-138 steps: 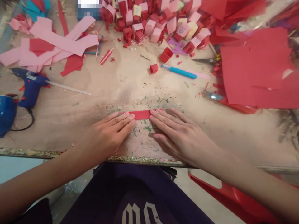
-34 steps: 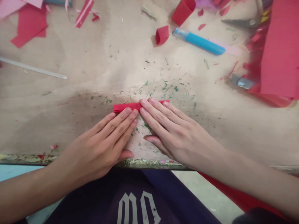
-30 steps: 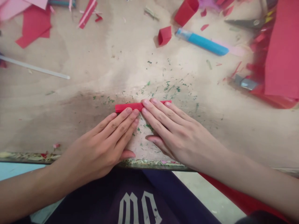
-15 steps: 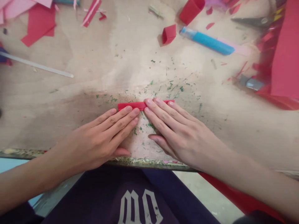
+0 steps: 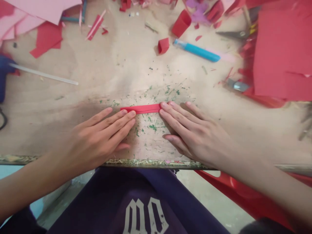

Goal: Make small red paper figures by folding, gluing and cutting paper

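Note:
A narrow folded strip of red paper [image 5: 147,109] lies flat on the wooden table [image 5: 109,78], running left to right close to the front edge. My left hand [image 5: 104,133] rests with its fingers stretched out, the fingertips pressing on the strip's left end. At the other end, my right hand [image 5: 192,133] lies with fingers extended, its tips on the strip and covering that end. The strip's middle shows between the two hands. Green flecks [image 5: 153,127] are scattered around it.
A blue cutter-like tool [image 5: 201,52], small red paper loops [image 5: 163,45] and scissors [image 5: 234,34] lie farther back. Red sheets [image 5: 280,55] cover the right; pink sheets [image 5: 46,9] sit at back left. A blue glue gun [image 5: 5,71] with a white stick [image 5: 46,75] is at left.
My hands have moved apart along the strip, the left one leftward and the right one rightward, baring more of its middle. The camera view has shifted to the right.

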`<action>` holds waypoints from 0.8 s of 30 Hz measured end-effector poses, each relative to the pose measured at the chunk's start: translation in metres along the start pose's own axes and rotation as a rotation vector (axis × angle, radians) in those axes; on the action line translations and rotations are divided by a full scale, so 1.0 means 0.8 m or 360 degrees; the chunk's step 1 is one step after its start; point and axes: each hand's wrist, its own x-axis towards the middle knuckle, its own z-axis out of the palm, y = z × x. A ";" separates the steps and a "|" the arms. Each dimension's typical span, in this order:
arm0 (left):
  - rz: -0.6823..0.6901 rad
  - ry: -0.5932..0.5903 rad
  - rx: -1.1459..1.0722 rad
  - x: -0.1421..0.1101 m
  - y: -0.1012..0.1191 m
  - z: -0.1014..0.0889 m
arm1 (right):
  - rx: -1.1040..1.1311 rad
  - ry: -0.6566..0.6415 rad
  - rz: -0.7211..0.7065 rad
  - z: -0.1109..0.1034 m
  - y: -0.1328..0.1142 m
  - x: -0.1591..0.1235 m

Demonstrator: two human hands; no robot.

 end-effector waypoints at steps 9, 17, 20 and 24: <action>-0.0042 0.0157 -0.0006 0.033 -0.002 -0.016 | 0.0031 0.0242 0.0099 -0.019 -0.012 0.019; -0.0048 0.0064 0.0175 0.068 0.008 -0.021 | 0.0235 0.0146 0.0138 -0.034 -0.023 0.043; -0.0076 0.0168 0.0121 0.061 0.016 -0.010 | 0.0409 0.0088 0.0012 -0.033 -0.036 0.034; -0.0049 0.0225 0.0013 0.052 0.024 0.004 | 0.0540 0.0085 -0.0181 -0.030 -0.041 0.026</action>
